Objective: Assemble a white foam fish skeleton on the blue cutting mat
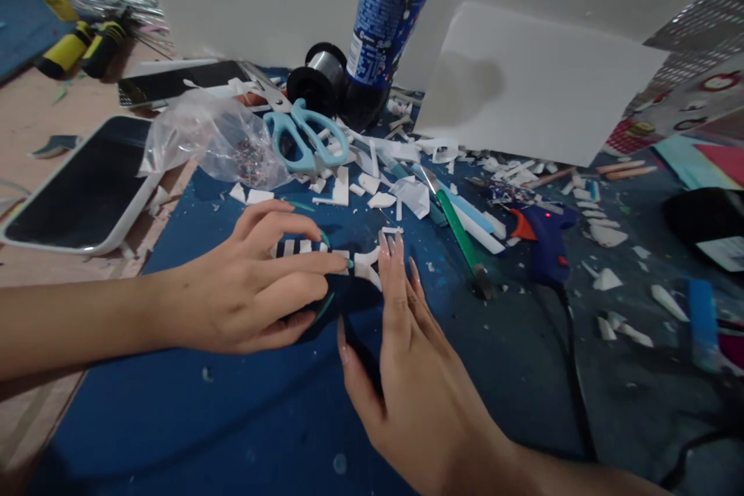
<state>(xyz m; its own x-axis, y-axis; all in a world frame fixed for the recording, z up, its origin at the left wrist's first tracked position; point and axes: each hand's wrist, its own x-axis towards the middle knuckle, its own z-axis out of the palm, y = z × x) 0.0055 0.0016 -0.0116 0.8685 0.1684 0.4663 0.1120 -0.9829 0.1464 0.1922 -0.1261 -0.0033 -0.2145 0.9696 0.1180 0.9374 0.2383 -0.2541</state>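
Observation:
My left hand [256, 287] rests on the blue mat [191, 403], fingers curved and stretched toward a row of small white foam pieces [302, 246]. Its fingertips touch a white piece [340, 256], and the thumb lies below on a dark strip. My right hand [407, 356] lies flat with fingers straight and together. Its fingertips press on a curved white foam scrap [367, 263]. Neither hand wraps round anything.
Light-blue scissors [305, 138], a plastic bag of beads [221, 141], a dark bottle [387, 23], a wire spool [317, 77], a green utility knife [462, 236], a blue glue gun [543, 240] with cord, a phone [81, 186], white board [535, 81] and many foam scraps lie around.

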